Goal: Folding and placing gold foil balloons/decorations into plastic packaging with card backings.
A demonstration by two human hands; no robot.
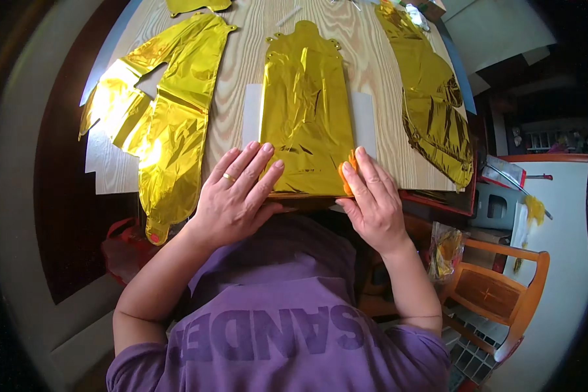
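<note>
Nearest to us is our own purple shirt (287, 313), its sleeves pushed up, and both bare forearms rise from it toward the near edge of the wooden table (235, 72). Our left hand (235, 196) lies flat with the fingers spread, palm down on the near left corner of the flat gold foil balloon (305, 111) in the middle of the table; a ring (229, 177) sits on one finger. Our right hand (372, 199) rests open on the near right corner of the same balloon, fingers extended and close together, and just beside its index finger a small orange piece (346, 176) shows at the balloon's edge — we cannot tell whether the fingers grip it or merely touch it. The balloon lies deflated and creased, its near end at the table edge and its rounded far end pointing away from us, on top of a white sheet (366, 121) that shows on both sides. To the left lies a second gold foil shape (170, 124), larger and crumpled, hanging a little over the table's edge. To the right a third gold foil piece (434, 98) runs along the far right side. Beyond the table on the right, lower down, stands a wooden chair (503, 287) — well apart from our hands.
</note>
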